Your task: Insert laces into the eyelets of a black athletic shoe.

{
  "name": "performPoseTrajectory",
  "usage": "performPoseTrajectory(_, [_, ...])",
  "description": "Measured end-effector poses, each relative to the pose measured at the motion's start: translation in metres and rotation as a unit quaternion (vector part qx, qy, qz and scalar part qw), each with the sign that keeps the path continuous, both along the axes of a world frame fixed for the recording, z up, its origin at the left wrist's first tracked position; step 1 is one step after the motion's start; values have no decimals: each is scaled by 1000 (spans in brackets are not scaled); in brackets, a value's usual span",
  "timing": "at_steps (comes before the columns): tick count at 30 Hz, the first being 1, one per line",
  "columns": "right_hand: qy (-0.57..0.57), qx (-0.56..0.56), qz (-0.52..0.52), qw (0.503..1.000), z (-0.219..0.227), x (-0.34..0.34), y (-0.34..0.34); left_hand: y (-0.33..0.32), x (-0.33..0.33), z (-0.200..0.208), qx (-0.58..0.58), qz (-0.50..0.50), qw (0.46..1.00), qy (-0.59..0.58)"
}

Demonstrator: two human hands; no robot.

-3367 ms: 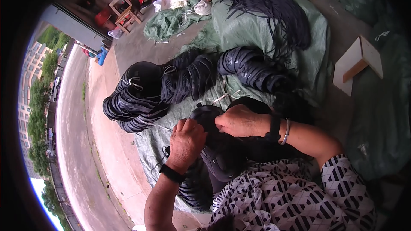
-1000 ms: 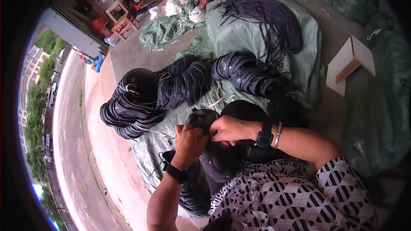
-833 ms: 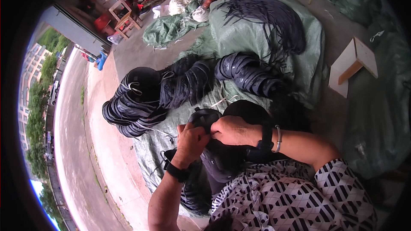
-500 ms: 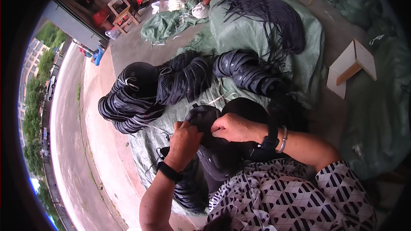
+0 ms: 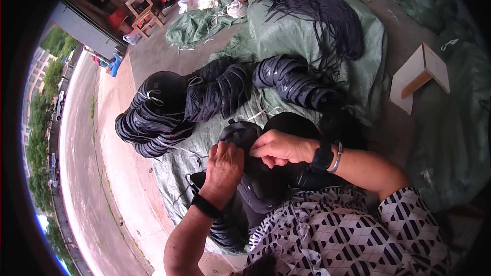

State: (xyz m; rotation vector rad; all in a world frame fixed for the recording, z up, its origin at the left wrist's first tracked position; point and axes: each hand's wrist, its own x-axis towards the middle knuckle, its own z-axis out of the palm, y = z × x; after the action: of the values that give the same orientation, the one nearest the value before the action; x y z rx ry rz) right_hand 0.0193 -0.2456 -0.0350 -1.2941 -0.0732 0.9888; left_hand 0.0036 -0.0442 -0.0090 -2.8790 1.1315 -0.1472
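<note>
2 bare hands, the left hand (image 5: pixel 224 166) and the right hand (image 5: pixel 284 148), are near each other in front of the patterned shirt (image 5: pixel 332 225). The left hand has its fingers curled and grasps a dark fabric piece (image 5: pixel 239 132), which is located in front of the lap. The right hand has thumb and forefinger pinched together at this same piece; whether they also hold something small, I cannot tell. Beyond the hands, black stacked pieces (image 5: pixel 291 82) lie in rows upon a green sheet (image 5: pixel 179 174). Farther away rests 1 bundle of dark strips (image 5: pixel 340 23). At the right stands a white angled board (image 5: pixel 411 71).
</note>
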Motion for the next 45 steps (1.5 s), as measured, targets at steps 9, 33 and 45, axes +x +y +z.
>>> performPoseTrajectory(9, [-224,-129,-145,955,22,-10,-38,17,-10,32,-61,54,997,8])
performPoseTrajectory(33, [-330,-192,41,923,17,-29,-33,46,-39,-1,-690,164,546,447])
performPoseTrajectory(45, [41,52,-16,998,16,-13,-14,33,-24,-43,-808,121,277,506])
